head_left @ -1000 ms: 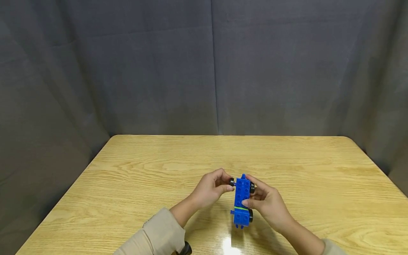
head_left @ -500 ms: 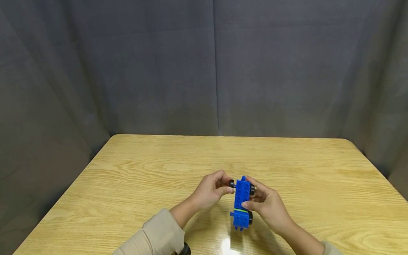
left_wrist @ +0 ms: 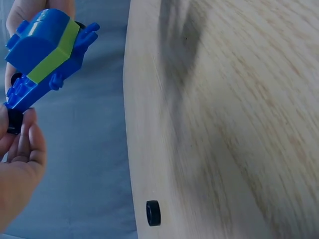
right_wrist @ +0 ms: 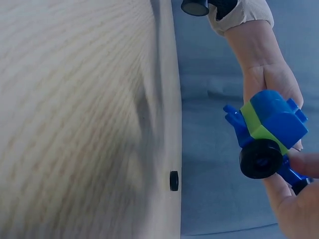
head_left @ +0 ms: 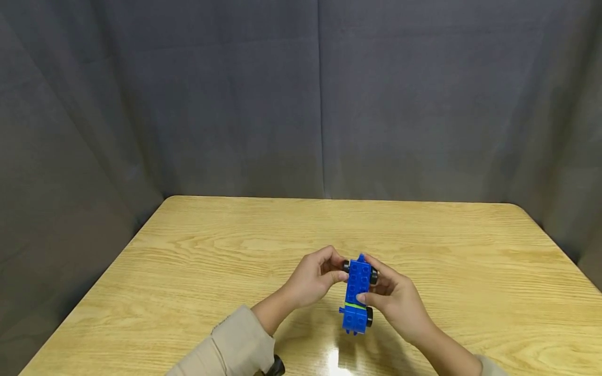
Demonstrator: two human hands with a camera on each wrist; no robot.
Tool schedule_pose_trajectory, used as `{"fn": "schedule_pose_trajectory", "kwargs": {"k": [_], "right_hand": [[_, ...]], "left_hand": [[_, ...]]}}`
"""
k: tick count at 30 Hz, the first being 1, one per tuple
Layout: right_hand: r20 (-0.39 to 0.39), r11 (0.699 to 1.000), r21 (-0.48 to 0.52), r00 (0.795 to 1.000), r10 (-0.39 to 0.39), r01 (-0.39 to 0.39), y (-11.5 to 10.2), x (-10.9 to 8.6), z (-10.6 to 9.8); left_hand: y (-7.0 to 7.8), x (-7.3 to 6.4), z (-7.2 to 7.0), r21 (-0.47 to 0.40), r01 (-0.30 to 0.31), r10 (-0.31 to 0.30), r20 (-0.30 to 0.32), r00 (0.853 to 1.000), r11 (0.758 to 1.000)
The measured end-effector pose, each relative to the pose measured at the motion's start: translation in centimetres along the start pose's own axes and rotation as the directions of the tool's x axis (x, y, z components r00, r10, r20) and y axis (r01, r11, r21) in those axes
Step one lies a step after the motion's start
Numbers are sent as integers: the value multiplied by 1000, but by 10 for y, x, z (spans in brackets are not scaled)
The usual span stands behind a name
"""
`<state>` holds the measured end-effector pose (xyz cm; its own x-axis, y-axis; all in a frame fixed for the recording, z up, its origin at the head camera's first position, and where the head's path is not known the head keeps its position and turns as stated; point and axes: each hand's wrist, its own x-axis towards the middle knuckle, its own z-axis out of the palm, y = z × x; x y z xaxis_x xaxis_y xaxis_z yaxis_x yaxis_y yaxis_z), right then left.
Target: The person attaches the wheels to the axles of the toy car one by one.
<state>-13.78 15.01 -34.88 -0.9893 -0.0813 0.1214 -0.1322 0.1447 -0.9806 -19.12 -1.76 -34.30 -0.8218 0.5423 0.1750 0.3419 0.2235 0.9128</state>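
A blue toy car point(head_left: 358, 282) built of blocks, with a lime-green band, is held up above the table. My right hand point(head_left: 397, 305) grips its body, thumb on the studded face. My left hand point(head_left: 312, 277) pinches a small black wheel point(head_left: 346, 266) at the car's far left side, right against the body. Two more black wheels are on the right side; the rear one point(right_wrist: 260, 159) shows fully in the right wrist view. The near left axle stub point(left_wrist: 57, 81) is bare. Forked blue prongs point(left_wrist: 87, 36) stick out at the car's near end.
A loose black wheel point(left_wrist: 153, 213) stands on the wood-grain table point(head_left: 235, 230) near its front edge. A black cylindrical device point(right_wrist: 195, 7) sits at the left sleeve cuff. Dark grey curtains point(head_left: 235, 104) hang behind and beside the table.
The wheel in my left fingers has moved right along its axle, closing the gap to the car body. My right hand keeps its grip on the car.
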Motion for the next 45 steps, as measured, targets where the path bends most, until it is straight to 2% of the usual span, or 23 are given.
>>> {"fn": "schedule_pose_trajectory", "kwargs": {"k": [4,10,17,23,26,32,38,45], "right_hand": [[35,1000,8,999,15,-16,2,0,-3],[152,999,31,988,25,-30,0,2,-5],[213,995,59,975,66,-80,-3,3,-4],[256,985,166,967,6,-50,0,3,-5],[250,978,199,968,10,-62,1,4,-5],[205,974,201,977,62,-104,2,5,-6],[209,964,213,971,115,-160,3,7,-7],[194,949,242,968,157,-202,3,9,-7]], "left_hand": [[-2,0,0,-12,15,-14,17,1000,1000],[-5,0,-6,-46,22,-21,41,999,999],[-7,0,-11,-142,25,-17,53,998,990],[-10,1,-10,-176,51,-45,36,998,983],[-10,2,-9,-175,64,-60,29,998,982],[-13,4,-7,-162,86,-86,6,996,983],[-16,6,-7,-140,112,-114,-4,993,984],[-17,8,-6,-117,125,-124,15,992,985]]}}
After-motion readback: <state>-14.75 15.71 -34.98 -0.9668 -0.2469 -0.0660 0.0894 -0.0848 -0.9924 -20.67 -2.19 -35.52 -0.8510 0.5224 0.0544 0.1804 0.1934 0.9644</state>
